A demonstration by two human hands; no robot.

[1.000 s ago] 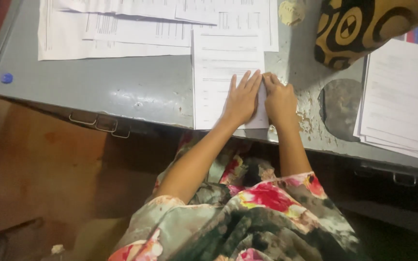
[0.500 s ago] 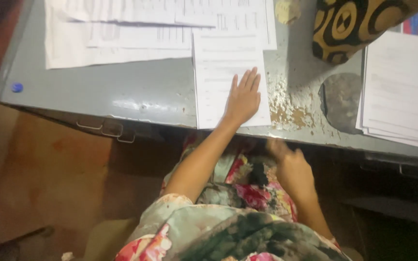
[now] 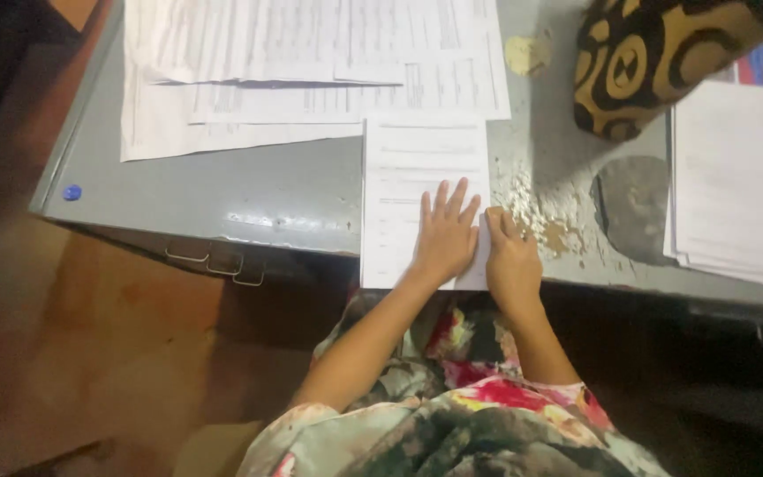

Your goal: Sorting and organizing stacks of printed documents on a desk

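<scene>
Wearing a floral-print garment [image 3: 487, 424] of red, pink and grey-green at 6 o'clock, nearest of all, with both bare forearms rising out of it toward the desk. Resting flat on the white printed paper sheet [image 3: 421, 168], the left hand [image 3: 446, 237], palm down, fingers straight and slightly spread, holding nothing, only pressing the page down. Sitting just to 3 o'clock of it, touching it, the right hand [image 3: 511, 256], knuckles bent and fingertips curled onto the sheet's right edge; hard to say whether pinching that edge or only pressing on it. Lying at the near edge of the grey metal desk [image 3: 258, 185], that sheet, long side running from 6 toward 12 o'clock, its lower end reaching the desk's front rim. Showing at 3 o'clock of the right hand, a patch of flaked paint and rust [image 3: 540, 221], then a dark worn oval patch [image 3: 633, 208]. Stacked further toward 3 o'clock, a pile of white papers [image 3: 739, 177]. Spread at 11 to 12 o'clock beyond the sheet, overlapping white printed papers [image 3: 302, 62], the nearest touching the sheet's top end. Sitting at 1 o'clock, a black and mustard patterned cloth bag [image 3: 655, 53]. Stuck at 9 o'clock on the desk's far-left corner, a small blue round dot [image 3: 71, 192].
</scene>
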